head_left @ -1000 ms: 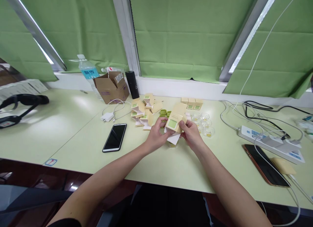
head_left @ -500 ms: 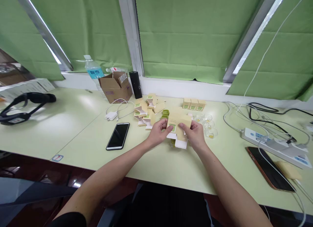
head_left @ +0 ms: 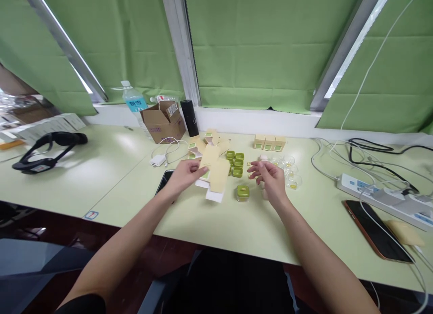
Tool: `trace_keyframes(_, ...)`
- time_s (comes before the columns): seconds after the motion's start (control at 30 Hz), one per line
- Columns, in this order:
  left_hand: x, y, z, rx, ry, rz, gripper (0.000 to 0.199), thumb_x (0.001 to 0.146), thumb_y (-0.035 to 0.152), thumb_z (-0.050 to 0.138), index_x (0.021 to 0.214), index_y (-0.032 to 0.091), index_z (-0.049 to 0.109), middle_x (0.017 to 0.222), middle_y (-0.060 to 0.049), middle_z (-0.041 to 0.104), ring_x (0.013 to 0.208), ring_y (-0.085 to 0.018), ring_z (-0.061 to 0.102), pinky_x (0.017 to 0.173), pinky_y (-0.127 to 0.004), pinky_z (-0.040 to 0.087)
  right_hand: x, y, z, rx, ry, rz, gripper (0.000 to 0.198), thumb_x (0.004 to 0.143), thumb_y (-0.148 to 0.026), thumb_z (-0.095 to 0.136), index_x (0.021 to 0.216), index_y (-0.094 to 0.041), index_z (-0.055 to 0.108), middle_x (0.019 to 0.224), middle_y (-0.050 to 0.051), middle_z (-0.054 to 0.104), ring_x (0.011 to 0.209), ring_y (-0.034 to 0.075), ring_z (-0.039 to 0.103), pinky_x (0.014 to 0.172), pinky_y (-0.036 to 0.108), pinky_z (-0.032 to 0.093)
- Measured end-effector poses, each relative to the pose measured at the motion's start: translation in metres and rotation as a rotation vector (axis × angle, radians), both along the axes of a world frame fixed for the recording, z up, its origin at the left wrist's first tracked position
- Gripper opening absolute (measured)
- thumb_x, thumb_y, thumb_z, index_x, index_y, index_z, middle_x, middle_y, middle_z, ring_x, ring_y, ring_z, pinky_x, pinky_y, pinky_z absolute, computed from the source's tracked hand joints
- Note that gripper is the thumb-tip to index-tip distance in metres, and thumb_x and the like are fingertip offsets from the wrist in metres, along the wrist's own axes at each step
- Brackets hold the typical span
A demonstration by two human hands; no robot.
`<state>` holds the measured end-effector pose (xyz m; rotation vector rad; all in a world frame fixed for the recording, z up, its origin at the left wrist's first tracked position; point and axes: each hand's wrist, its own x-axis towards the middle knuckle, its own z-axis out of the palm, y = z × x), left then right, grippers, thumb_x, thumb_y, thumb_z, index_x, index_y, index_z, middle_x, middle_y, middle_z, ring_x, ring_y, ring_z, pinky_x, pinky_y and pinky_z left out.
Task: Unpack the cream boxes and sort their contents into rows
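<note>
My left hand (head_left: 186, 176) pinches a flattened tan paper box (head_left: 218, 173) by its left edge, its white flaps hanging toward me. Over the table to the right, my right hand (head_left: 269, 176) holds nothing, its fingers apart and slightly curled. Between the hands stands a small clear container with a green lid (head_left: 242, 192). Behind it, several green square lids or trays (head_left: 237, 172) are grouped together. Several clear cups (head_left: 292, 181) with yellow spots lie beyond my right hand. More partly opened tan boxes (head_left: 194, 147) are piled behind the held one.
Three tan boxes (head_left: 269, 142) stand in a row near the wall. A cardboard carton (head_left: 164, 124), a black cylinder (head_left: 189, 118) and a water bottle (head_left: 133, 99) are at the back left. A phone (head_left: 164, 181) lies partly under my left hand. At right are a power strip (head_left: 382, 201) and another phone (head_left: 375, 233).
My right hand has let go of the flattened box and opened. My left hand has carried the box leftward, uncovering the green-lidded container and the green pieces.
</note>
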<state>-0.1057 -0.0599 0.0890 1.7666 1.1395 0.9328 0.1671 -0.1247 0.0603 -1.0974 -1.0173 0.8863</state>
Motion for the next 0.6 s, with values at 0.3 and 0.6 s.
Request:
trace_keyframes(0.3,-0.061,0.000,-0.014,-0.002,0.636,0.229,0.036,0.081,0.049,0.064,0.096,0.018,0.074,0.058,0.001,0.061,0.058,-0.021,0.057,0.059,-0.030,0.036,-0.004,0.002,-0.008,0.052,-0.090,-0.047,0.052,0.080,-0.071,0.073,0.087,-0.019,0.075,0.075,0.007,0.076,0.059,0.017,0.067,0.046,0.026,0.042)
trace_keyframes(0.6,-0.048,0.002,-0.027,-0.009,0.907,0.327,0.058,0.093,0.042,0.053,0.145,0.015,0.053,0.101,-0.013,0.079,0.095,-0.034,0.074,0.080,-0.038,0.049,-0.002,0.001,-0.012,0.079,-0.155,-0.053,0.050,0.084,-0.069,0.070,0.089,-0.020,0.075,0.077,0.006,0.076,0.060,0.017,0.066,0.055,0.030,0.049)
